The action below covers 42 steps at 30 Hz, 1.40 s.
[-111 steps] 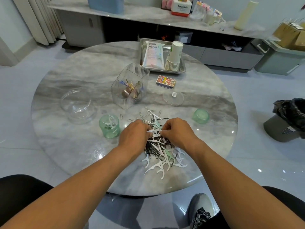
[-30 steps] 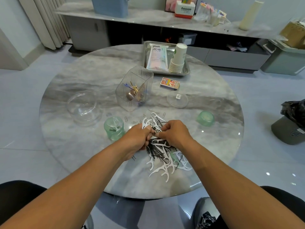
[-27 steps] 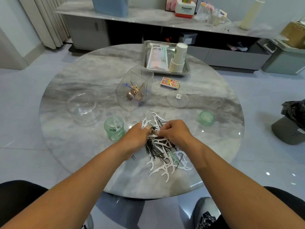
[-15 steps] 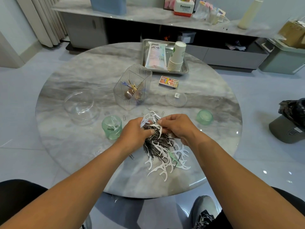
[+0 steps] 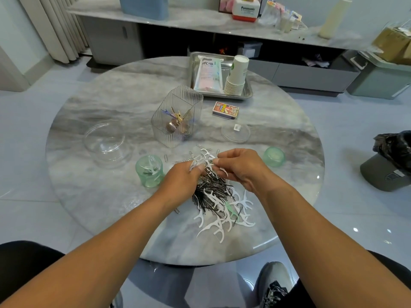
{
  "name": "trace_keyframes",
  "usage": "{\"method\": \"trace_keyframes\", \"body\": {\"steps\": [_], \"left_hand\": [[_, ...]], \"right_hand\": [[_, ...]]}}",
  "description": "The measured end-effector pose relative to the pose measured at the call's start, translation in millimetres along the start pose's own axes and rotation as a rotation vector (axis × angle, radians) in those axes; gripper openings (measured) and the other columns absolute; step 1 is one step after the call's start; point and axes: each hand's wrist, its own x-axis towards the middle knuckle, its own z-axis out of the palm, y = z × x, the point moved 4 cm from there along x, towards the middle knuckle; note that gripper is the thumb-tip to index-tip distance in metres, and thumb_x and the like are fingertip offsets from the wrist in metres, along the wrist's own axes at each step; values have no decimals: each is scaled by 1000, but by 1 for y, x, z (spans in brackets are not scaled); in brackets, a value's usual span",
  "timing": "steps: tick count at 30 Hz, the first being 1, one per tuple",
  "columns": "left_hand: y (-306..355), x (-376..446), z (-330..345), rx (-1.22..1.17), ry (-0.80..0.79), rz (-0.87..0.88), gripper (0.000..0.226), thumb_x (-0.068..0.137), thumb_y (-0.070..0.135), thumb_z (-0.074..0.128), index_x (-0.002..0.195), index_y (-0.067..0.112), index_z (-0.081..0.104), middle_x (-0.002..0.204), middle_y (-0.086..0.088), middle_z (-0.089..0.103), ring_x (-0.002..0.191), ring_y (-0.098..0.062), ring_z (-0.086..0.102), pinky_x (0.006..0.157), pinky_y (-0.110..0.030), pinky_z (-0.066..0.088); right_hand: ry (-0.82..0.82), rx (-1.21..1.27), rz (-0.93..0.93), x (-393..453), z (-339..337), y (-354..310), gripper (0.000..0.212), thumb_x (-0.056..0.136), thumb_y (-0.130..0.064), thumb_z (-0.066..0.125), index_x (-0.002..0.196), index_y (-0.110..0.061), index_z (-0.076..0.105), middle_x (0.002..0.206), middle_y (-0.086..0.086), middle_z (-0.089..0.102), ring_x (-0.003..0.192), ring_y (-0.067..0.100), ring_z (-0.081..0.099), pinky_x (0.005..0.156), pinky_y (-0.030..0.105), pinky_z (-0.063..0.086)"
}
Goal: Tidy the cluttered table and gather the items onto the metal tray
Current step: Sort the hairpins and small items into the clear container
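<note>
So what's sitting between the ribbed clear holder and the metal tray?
Head view: nothing; bare marble table separates the ribbed holder from the metal tray. The matchbox lies just off that stretch, nearer the person.

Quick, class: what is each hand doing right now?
Left hand: closed, holding a bunch of white floss picks.
Right hand: fingers curled, pinching a floss pick from the pile.

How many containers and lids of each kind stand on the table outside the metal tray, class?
Green cup: 1
Green lid: 1
Clear round bowl: 1
Clear flat lid: 1
Clear ribbed box: 1
Total: 5
</note>
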Motion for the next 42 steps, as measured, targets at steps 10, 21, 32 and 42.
{"method": "trace_keyframes", "body": {"steps": [10,21,32,42], "left_hand": [[21,-17,13,-672,-305,-371,33,109,35,42,97,11,62,61,3,47,46,-9,30,44,-22,28],[24,-22,11,-734,-309,-416,32,109,34,43,89,13,57,65,-2,56,48,-12,41,49,-26,36],[28,-23,3,-1136,-557,-498,26,105,33,47,92,14,58,72,-3,60,49,-10,47,46,-20,45],[21,-15,4,-655,-357,-286,34,110,37,38,86,16,49,55,5,41,44,-9,29,42,-21,28]], "right_hand": [[215,-47,-157,6,3,2,21,98,-11,65,118,-12,69,88,-3,63,65,4,49,62,19,41],[16,138,-77,-2,25,8,11,95,-11,65,87,-5,70,68,9,56,57,18,48,57,31,40],[-133,295,-63,-4,22,4,16,95,-21,70,110,-17,73,89,-2,66,65,8,47,46,18,33],[-39,52,-226,-6,21,-1,21,98,-31,64,103,-12,71,77,-2,69,65,13,67,55,25,53]]}}
